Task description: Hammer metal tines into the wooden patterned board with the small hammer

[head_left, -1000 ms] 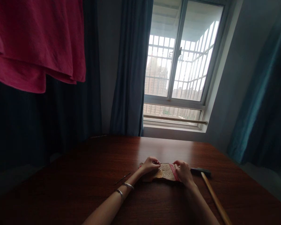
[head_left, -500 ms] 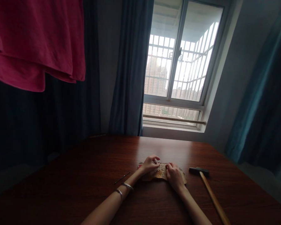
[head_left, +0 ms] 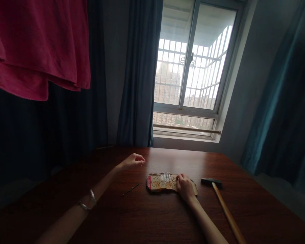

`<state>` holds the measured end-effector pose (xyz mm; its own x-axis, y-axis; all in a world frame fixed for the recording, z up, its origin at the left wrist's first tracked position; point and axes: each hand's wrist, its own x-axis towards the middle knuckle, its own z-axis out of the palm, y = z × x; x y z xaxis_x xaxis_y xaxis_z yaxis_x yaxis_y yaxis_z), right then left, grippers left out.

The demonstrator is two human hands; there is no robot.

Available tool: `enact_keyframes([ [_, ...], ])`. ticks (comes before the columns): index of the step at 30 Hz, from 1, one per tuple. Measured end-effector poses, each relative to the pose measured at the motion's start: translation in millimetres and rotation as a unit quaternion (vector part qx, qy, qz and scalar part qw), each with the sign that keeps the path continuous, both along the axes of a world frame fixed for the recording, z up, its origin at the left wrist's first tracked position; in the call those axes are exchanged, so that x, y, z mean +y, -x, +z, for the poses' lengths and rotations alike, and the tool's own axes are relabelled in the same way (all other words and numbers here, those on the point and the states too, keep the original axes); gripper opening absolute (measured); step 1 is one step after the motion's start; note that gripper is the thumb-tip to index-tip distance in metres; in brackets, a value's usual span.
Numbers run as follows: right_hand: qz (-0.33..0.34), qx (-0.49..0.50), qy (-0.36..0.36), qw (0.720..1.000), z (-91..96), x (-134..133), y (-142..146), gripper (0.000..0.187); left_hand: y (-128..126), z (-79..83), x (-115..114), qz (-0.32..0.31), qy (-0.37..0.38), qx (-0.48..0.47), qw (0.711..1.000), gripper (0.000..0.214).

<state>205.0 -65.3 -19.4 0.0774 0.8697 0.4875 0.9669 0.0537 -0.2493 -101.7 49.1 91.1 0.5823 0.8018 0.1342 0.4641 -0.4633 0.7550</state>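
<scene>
A worn, flat board (head_left: 156,184), dotted with many small holes and pink at its left end, lies on the table. Several thin metal nails (head_left: 165,175) stand upright in a row near its far edge. My right hand (head_left: 185,187) rests over the right part of the board with curled fingers, holding it against the table. Raised above the table, left of and beyond the board, my left hand (head_left: 135,160) is closed in a pinch. Something tiny may show at its fingertips, too small to name. Two silver bangles (head_left: 88,201) circle the left forearm.
To the right lies a hammer (head_left: 225,206) with a dark head and a wooden handle. A thin dark rod (head_left: 130,189) is left of the board. Beyond the brown table (head_left: 132,220) are a barred window (head_left: 190,67) and blue curtains (head_left: 139,74). A pink cloth (head_left: 40,51) hangs upper left.
My left hand has lifted off the board and moved left and away, uncovering the row of upright nails. My right hand has stayed on the board. The view has shifted slightly.
</scene>
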Motion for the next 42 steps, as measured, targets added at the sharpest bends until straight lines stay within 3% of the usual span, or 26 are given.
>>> enact_keyframes([
  [6,0.005,-0.001,-0.003,1.000,0.6,-0.9,0.2,0.017,53.1,-37.5,-21.7,-0.001,-0.003,0.125,0.992,0.038],
  [9,0.003,-0.002,-0.002,1.000,0.6,-0.9,0.3,0.016,61.0,-54.1,-31.0,0.000,-0.001,0.150,0.989,0.036],
  [12,-0.001,-0.002,0.001,1.000,0.2,-0.7,0.5,0.017,59.1,-60.2,-39.9,-0.003,-0.005,0.160,0.987,0.035],
  [22,-0.003,-0.001,-0.001,1.000,1.8,-2.8,1.9,0.016,36.4,-56.8,-49.6,0.007,-0.024,0.220,0.975,0.026],
  [32,-0.001,0.002,-0.007,1.000,-2.7,0.2,0.1,0.016,39.8,-59.8,-39.7,0.010,0.020,0.261,0.965,0.023],
  [42,0.002,0.003,-0.007,1.000,-0.2,-1.8,1.0,0.016,27.4,-34.7,-65.4,0.014,-0.094,0.319,0.943,0.014],
])
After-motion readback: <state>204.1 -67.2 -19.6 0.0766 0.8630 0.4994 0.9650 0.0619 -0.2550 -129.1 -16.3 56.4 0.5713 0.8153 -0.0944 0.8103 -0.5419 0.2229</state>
